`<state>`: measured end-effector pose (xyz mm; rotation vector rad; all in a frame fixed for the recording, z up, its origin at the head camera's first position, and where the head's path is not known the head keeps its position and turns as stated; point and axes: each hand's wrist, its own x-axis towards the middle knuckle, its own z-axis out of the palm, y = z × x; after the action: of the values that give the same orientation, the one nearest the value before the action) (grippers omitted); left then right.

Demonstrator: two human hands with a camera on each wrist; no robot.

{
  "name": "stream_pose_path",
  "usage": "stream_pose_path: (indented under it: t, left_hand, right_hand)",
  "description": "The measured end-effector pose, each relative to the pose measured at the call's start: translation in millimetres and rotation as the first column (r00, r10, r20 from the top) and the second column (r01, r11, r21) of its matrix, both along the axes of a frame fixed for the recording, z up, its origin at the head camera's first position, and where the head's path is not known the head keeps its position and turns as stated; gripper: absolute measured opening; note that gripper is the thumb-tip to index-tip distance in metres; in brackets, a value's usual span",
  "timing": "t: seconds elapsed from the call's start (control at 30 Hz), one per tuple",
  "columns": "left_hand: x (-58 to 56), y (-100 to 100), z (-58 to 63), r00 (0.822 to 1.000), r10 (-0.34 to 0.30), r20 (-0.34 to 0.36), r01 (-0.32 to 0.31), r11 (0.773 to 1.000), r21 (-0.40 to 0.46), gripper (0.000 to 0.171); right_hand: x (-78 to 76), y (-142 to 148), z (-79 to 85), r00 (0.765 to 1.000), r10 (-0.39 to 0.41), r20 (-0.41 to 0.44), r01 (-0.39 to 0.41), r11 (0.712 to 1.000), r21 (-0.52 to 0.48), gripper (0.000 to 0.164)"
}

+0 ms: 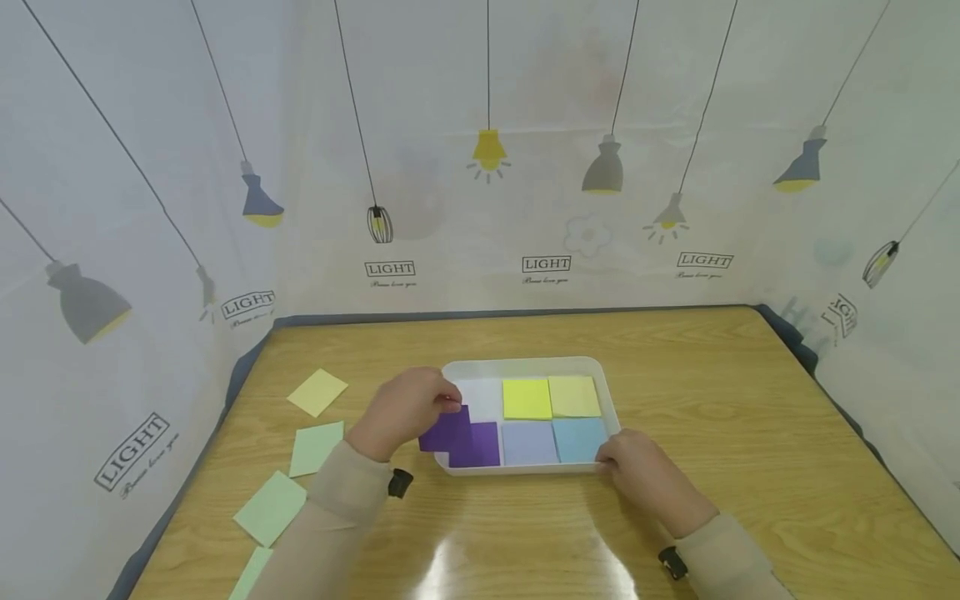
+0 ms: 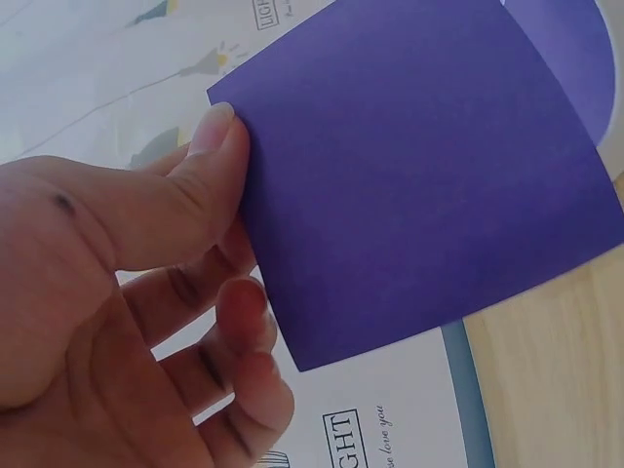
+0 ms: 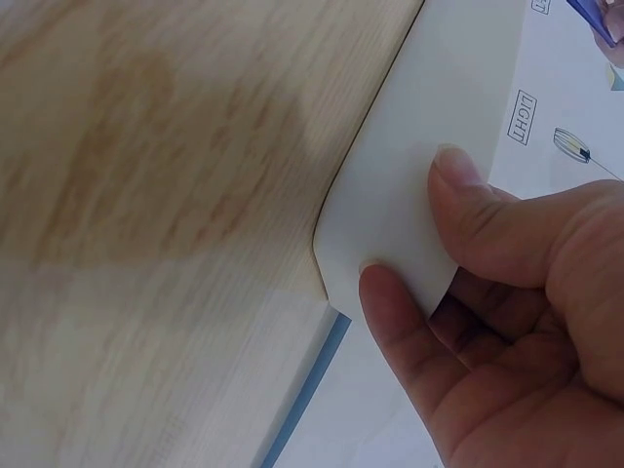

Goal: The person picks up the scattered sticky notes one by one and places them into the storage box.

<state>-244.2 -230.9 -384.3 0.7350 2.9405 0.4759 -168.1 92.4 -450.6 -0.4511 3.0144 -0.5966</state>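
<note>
My left hand (image 1: pixel 405 408) pinches a square purple paper note (image 2: pixel 419 185) by its edge, with the thumb on its near face. The note hangs over the left side of a white rectangular tray (image 1: pixel 525 470). Partly behind it, another purple note (image 1: pixel 486 446) lies in the tray's front left. Beside that are a lavender note (image 1: pixel 529 442) and a light blue note (image 1: pixel 580 439). At the back lie a bright yellow note (image 1: pixel 527 399) and a pale yellow note (image 1: pixel 574 396). My right hand (image 1: pixel 648 475) grips the tray's front right corner, thumb and fingers about its wall.
Loose notes lie left of the tray: a pale yellow one (image 1: pixel 318 392) farthest back, then light green ones (image 1: pixel 317 448), (image 1: pixel 271 508) and part of another beneath my left sleeve. Cloth with printed lamps (image 1: pixel 465 275) encloses the wooden table (image 1: pixel 720 367) at back and sides.
</note>
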Motion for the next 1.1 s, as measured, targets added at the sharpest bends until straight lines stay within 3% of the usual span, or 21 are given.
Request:
stream_pose_path:
  t: [0.27, 0.73, 1.1]
  left_hand:
    - [-5.4, 9.7, -5.0, 0.999, -0.019, 0.027, 0.020, 1.000, -0.022, 0.010]
    - [-8.9, 28.2, -2.9, 0.996, -0.023, 0.085, 0.028, 0.998, -0.057, 0.010]
    - [-16.5, 36.7, -14.9, 0.993, -0.038, 0.107, 0.045, 0.997, -0.063, 0.012]
  right_hand:
    - [0.0, 0.2, -1.3, 1.000, -0.007, -0.001, 0.007, 1.000, 0.006, 0.005]
    - [0.3, 0.0, -0.7, 1.000, -0.007, -0.018, 0.007, 1.000, 0.009, 0.006]
    - [0.3, 1.2, -1.4, 0.999, 0.006, -0.034, -0.005, 1.000, 0.017, 0.004]
